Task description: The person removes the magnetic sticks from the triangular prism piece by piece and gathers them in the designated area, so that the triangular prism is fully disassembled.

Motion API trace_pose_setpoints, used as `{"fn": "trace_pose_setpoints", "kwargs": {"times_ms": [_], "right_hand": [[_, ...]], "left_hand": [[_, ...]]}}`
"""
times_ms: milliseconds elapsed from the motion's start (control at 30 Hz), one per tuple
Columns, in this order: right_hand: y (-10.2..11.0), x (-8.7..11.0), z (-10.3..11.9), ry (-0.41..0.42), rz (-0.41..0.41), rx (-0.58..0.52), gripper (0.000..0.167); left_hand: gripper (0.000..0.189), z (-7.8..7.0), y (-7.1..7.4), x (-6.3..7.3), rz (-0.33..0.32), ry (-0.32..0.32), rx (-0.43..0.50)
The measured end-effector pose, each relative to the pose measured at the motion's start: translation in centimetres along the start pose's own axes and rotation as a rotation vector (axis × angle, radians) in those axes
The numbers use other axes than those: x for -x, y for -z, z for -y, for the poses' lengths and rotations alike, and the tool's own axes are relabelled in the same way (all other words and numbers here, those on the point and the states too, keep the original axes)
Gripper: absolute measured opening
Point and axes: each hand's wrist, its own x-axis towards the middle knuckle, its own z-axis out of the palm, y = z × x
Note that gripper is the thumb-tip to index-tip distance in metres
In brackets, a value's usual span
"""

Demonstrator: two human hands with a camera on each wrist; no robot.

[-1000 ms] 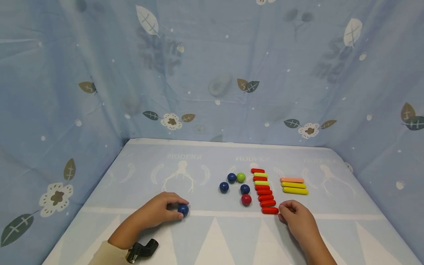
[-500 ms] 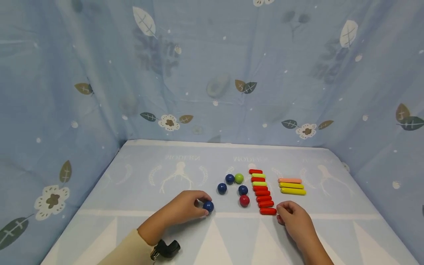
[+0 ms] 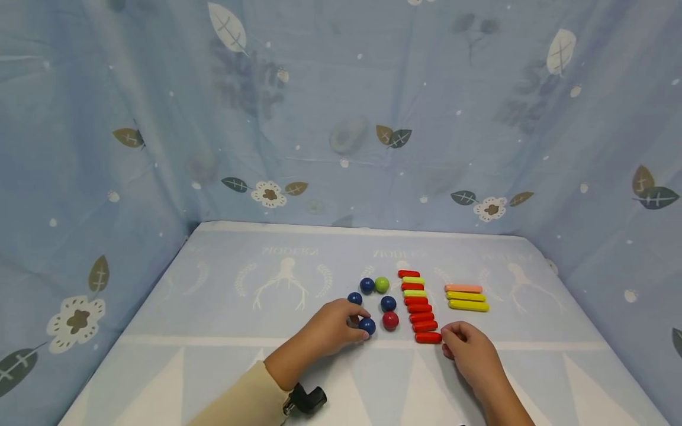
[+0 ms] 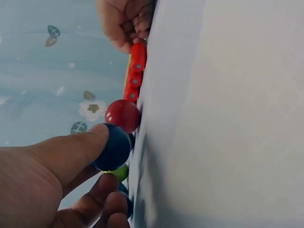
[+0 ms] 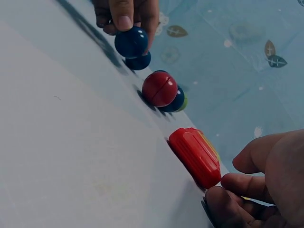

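Observation:
My left hand (image 3: pixel 333 325) pinches a dark blue ball (image 3: pixel 367 326) between thumb and fingers, just left of a red ball (image 3: pixel 391 320). Close by are another blue ball (image 3: pixel 388 303), a green ball (image 3: pixel 382 284), a far blue ball (image 3: pixel 367 286) and a partly hidden blue ball (image 3: pixel 354 298). My right hand (image 3: pixel 471 349) rests loosely curled at the right end of the nearest short red ridged stick (image 3: pixel 428 338). In the right wrist view a fingertip touches or nearly touches that stick (image 5: pixel 195 157), the thumb apart from it.
Several red and yellow-green sticks (image 3: pixel 418 308) run in a row away from me. Right of them lie two yellow sticks (image 3: pixel 467 305) and an orange one (image 3: pixel 463 288). A patterned cloth covers the table (image 3: pixel 224 319); a blue curtain (image 3: pixel 319 106) hangs behind and at both sides.
My left hand has carried the blue ball rightward across the table, up to the other balls. The right hand stays at the nearest red stick. The head view has shifted slightly.

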Motion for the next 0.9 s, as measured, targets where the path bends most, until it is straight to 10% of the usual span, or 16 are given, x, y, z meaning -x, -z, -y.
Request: {"fn": "trace_pose_setpoints", "kwargs": {"times_ms": [567, 900], "right_hand": [[-0.3, -0.1, -0.4, 0.004, 0.009, -0.004, 0.032], [-0.3, 0.2, -0.7, 0.03, 0.003, -0.072, 0.031]], "left_hand": [[0.043, 0.4, -1.6, 0.2, -0.041, 0.002, -0.017], [0.055, -0.2, 0.2, 2.6, -0.06, 0.096, -0.064]]}}
